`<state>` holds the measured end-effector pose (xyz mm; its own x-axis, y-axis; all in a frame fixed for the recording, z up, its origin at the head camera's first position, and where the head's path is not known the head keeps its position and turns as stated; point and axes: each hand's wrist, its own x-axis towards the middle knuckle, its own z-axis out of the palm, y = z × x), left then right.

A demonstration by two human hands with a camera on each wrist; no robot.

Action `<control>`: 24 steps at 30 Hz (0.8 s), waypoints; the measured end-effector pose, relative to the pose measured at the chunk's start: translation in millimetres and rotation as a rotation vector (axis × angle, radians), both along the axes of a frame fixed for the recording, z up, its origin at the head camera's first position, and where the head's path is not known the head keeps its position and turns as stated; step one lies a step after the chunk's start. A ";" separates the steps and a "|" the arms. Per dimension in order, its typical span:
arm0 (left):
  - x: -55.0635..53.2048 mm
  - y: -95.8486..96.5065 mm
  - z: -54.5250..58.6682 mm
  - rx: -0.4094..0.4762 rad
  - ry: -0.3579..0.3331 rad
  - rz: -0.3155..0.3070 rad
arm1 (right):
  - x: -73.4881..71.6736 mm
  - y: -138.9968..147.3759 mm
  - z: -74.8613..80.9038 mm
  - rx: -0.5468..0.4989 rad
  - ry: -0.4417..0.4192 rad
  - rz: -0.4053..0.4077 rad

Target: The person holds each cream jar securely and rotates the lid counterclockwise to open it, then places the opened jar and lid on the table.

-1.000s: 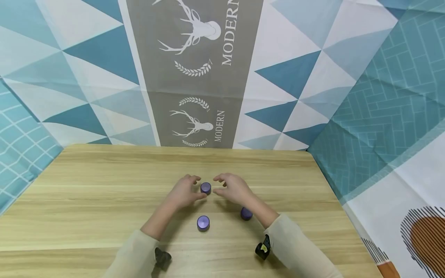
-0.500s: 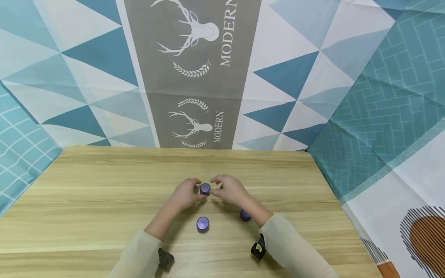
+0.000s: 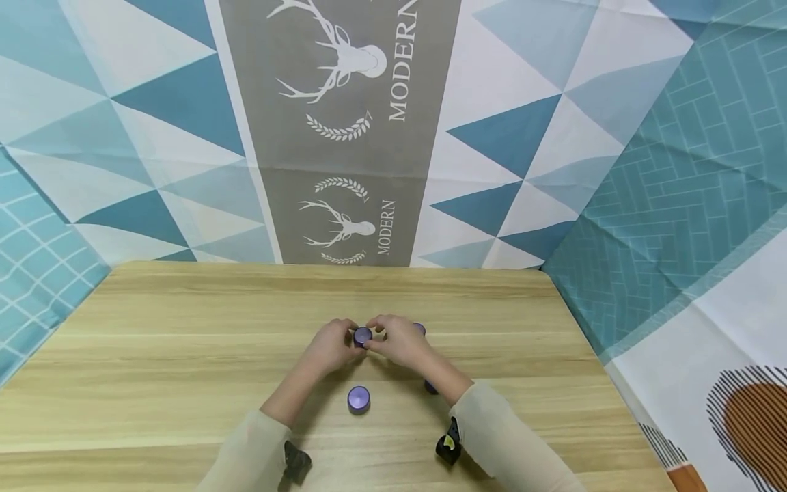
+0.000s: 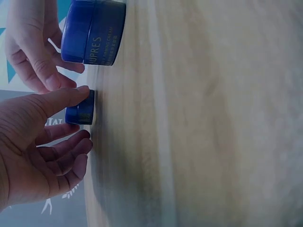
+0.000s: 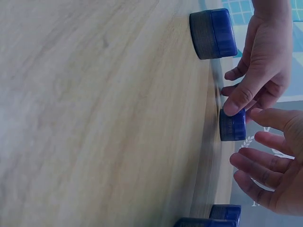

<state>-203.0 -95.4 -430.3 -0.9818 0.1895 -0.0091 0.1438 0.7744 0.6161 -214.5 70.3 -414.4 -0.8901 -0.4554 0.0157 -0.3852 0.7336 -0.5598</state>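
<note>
The step in hand looks like taking hold of the far jar [image 3: 363,336], a small purple-lidded one that stands on the wooden table [image 3: 184,386] between the two hands, toward the back edge. The left hand [image 3: 330,347] has a narrow grip on it: in the left wrist view the thumb lies on one side of the jar and a fingertip sits at the other, with the remaining fingers loosely curved beyond. The right hand [image 3: 398,343] comes in from the opposite side with a wider shape, fingers spread and thumb close to the lid; I cannot tell whether it actually bears on the jar or only borders it. The near jar [image 3: 359,400] stands upright on its own, well apart from the hands and nearer the person, while a third jar [image 3: 419,329] peeks out beyond the right hand and a fourth jar [image 3: 431,387] is mostly hidden by the right forearm [image 3: 449,377]. As I judge it, the next move calls for the left hand to keep the far jar steady while the right thumb and fingertips settle lightly against it, without tipping it or brushing the third jar just beside the right hand
</note>
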 end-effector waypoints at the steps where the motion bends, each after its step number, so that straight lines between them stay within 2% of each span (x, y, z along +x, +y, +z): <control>1: -0.2 0.3 -0.3 0.002 0.003 0.001 | -0.1 -0.6 -0.6 0.003 0.000 -0.002; 13: -1.2 3.5 -2.7 -0.020 0.023 -0.012 | 0.0 -5.4 -8.4 0.030 -0.005 -0.025; 24: -2.4 3.9 -2.7 -0.041 0.018 -0.005 | -0.2 -10.0 -6.6 0.053 0.011 -0.027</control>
<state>-205.5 -91.5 -433.0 -0.9810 0.1938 0.0004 0.1579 0.7981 0.5815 -214.7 60.2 -421.0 -0.9020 -0.4318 0.0023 -0.3710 0.7723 -0.5157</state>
